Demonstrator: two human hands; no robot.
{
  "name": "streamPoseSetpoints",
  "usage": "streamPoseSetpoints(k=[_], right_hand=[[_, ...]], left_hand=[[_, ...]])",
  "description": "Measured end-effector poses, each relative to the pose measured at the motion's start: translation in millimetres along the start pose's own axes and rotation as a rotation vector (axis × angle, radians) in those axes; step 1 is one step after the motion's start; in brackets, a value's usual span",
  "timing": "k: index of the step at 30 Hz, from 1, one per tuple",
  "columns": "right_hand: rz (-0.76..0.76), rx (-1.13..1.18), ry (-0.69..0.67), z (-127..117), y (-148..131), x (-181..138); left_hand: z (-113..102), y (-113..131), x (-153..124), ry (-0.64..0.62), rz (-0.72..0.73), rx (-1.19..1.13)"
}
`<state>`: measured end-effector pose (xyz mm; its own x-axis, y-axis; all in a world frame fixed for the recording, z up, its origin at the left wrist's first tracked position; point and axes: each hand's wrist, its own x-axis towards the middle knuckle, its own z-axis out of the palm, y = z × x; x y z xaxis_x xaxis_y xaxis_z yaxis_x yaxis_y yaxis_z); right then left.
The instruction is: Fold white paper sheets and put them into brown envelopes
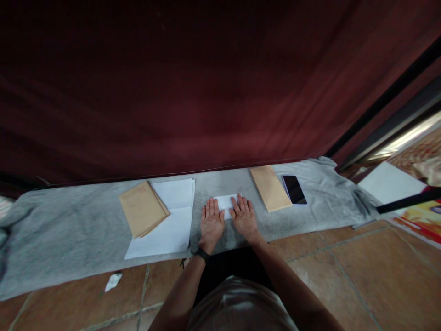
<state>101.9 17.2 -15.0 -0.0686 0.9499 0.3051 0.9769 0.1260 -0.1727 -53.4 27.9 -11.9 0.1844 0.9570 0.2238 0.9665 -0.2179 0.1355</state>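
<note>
The head view looks down on a grey cloth (69, 239) spread along the tiled floor (344, 266) at the foot of a dark red curtain (172, 92). On the cloth lie one small folded white paper (225, 202), one stack of white sheets (168, 230) to the left, one pile of brown envelopes (142, 208) on that stack's far left corner (at least two, the full count cannot be told), one single brown envelope (270, 187) to the right, and one dark phone (294, 189) just beside it, further right. Whether any envelope has something inside cannot be told. One crumpled white scrap (113, 281) sits on the tiles near the cloth's near edge. Two hands rest side by side at the middle: the left hand (211, 224), with a black band (201, 254) at the wrist, and the right hand (244, 217). Both lie palm down and flat, fingers (237, 202) stretched out and only slightly spread, pinching nothing, their tips pressing on the folded white paper, which shows between and just beyond them
</note>
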Motion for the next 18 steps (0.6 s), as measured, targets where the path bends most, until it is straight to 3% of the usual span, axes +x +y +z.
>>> streamPoseSetpoints(k=[7, 13, 18], right_hand=[[0.019, 0.048, 0.009, -4, -11, 6], [-0.147, 0.154, -0.058, 2, -36, 15], [-0.136, 0.104, -0.047, 4, -22, 15]], left_hand=[[-3, -1, -1, -0.011, 0.01, 0.034], [-3, -2, -1, -0.085, 0.017, 0.061], [-2, -2, -1, -0.059, 0.012, 0.038]])
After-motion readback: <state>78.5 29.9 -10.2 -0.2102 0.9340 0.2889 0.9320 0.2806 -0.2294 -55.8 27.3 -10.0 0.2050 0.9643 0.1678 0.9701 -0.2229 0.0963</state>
